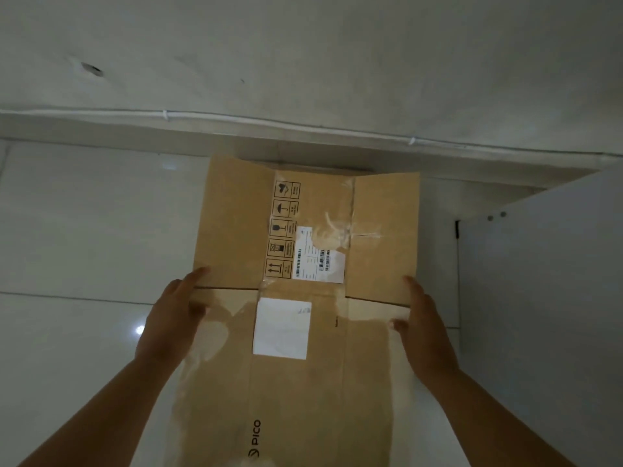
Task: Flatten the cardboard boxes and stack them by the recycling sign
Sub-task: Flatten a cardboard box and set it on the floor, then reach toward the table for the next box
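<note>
A flattened brown cardboard box [303, 298] with white shipping labels, handling symbols and the word PICO lies in front of me, its far end close to the foot of the wall. My left hand [172, 318] grips its left edge and my right hand [424, 332] grips its right edge, thumbs on top. Whether the box rests fully on the floor or is held slightly above it, I cannot tell. No recycling sign shows in view.
Glossy white floor tiles [84, 230] spread left of the box. A grey wall [303, 62] with a white cable [236, 116] running along its base rises behind. A white panel or cabinet [546, 298] stands at the right, near my right arm.
</note>
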A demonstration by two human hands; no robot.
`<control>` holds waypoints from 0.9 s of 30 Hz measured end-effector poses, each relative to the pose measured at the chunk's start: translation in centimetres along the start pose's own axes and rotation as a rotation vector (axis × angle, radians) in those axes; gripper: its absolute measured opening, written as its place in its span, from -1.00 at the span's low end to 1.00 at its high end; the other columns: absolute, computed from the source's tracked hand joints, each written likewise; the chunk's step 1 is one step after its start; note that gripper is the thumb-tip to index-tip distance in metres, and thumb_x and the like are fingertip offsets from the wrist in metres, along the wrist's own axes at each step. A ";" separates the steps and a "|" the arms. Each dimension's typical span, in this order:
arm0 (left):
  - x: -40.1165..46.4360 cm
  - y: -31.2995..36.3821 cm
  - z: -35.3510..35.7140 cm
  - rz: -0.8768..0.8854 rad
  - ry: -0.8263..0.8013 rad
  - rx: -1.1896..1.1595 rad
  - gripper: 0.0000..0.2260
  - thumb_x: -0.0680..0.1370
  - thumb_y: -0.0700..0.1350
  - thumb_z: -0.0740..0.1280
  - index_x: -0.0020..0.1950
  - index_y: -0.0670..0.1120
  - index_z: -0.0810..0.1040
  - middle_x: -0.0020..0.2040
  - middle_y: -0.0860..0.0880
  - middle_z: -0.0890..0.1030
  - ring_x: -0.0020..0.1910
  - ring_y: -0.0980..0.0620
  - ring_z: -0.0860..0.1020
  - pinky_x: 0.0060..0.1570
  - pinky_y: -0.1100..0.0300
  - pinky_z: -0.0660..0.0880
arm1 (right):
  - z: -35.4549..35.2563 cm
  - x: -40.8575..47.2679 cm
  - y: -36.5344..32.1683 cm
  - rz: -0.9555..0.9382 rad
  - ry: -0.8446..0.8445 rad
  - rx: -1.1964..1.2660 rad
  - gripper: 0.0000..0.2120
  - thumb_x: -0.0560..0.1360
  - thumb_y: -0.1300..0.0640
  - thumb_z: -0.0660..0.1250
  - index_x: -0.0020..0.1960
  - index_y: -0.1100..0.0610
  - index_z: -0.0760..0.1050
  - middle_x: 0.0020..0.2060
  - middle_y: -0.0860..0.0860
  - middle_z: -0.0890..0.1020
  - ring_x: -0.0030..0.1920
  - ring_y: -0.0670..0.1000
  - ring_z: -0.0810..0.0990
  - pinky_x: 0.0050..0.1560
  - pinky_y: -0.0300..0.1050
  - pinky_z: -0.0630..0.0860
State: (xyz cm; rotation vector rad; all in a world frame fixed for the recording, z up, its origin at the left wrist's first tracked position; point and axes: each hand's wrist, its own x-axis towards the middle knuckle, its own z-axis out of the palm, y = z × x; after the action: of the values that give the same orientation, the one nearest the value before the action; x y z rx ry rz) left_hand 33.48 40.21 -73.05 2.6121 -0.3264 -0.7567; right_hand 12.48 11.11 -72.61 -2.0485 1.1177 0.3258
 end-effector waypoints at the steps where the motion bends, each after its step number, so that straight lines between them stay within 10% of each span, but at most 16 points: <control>1: 0.8 -0.1 0.5 0.007 -0.006 0.023 -0.47 0.51 -0.24 0.32 0.44 0.06 0.30 0.10 -0.06 0.48 -0.14 0.02 0.51 -0.18 0.20 0.43 | 0.5 0.9 0.1 0.005 0.000 -0.012 -0.30 0.53 0.32 0.29 0.52 -0.04 0.05 0.34 0.12 0.35 0.12 0.00 0.44 0.09 -0.18 0.33; 17: 8.3 -1.3 2.4 -0.067 -0.015 0.172 -0.42 0.48 -0.23 0.36 0.46 0.04 0.30 0.12 -0.23 0.53 0.09 -0.23 0.50 0.12 0.01 0.40 | 4.2 8.9 1.3 0.010 0.005 -0.174 -0.38 0.53 0.28 0.27 0.51 0.07 0.10 0.28 0.22 0.36 0.21 0.20 0.45 0.19 0.05 0.44; 22: 9.4 -1.2 2.9 -0.180 -0.414 0.185 -0.27 0.48 -0.08 0.39 0.53 0.00 0.05 0.49 -0.13 0.23 0.39 -0.18 0.32 0.31 0.04 0.30 | 4.1 9.9 1.0 0.078 -0.256 -0.325 -0.31 0.53 0.20 0.31 0.54 0.14 0.02 0.50 0.20 0.14 0.47 0.18 0.19 0.46 -0.01 0.18; 27: 7.4 1.1 0.3 -0.153 -0.345 0.143 -0.36 0.50 -0.05 0.37 0.51 0.00 0.16 0.52 -0.11 0.18 0.46 -0.13 0.23 0.36 0.10 0.19 | 0.3 9.2 -2.0 0.060 -0.422 -0.448 -0.39 0.56 0.10 0.27 0.52 0.18 0.11 0.46 0.17 0.28 0.43 0.15 0.29 0.41 -0.02 0.26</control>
State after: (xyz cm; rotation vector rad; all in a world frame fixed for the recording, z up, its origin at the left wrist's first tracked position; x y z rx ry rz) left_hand 39.28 36.67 -76.20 2.6546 -0.2884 -1.2856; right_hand 19.50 6.40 -76.79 -2.1783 0.8963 1.0655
